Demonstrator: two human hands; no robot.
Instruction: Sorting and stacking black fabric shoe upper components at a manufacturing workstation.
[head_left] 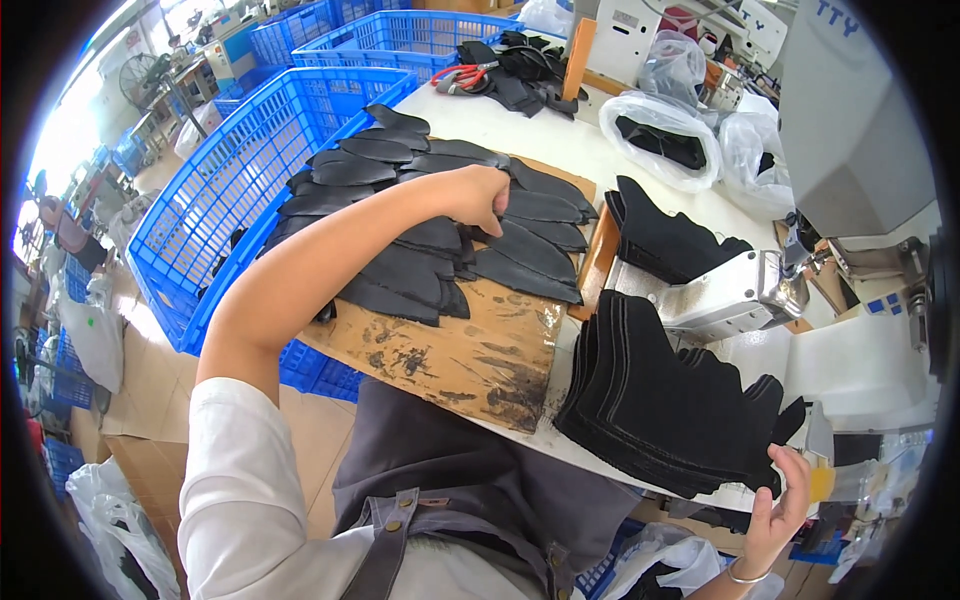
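My left hand reaches over rows of overlapping black leaf-shaped pieces on a stained brown board. Its fingers are curled closed and point down among the pieces; what they grip, if anything, is hidden. My right hand is at the lower right, beside the near corner of a thick stack of black cut fabric pieces. Its thumb and fingers are bent but apart, with nothing seen between them. The fingertips are close to the stack's edge; I cannot tell whether they touch it.
A sewing machine stands at the right, with a smaller black stack behind its arm. Blue crates line the table's left and far sides. Red-handled scissors, black scraps and plastic bags lie at the back.
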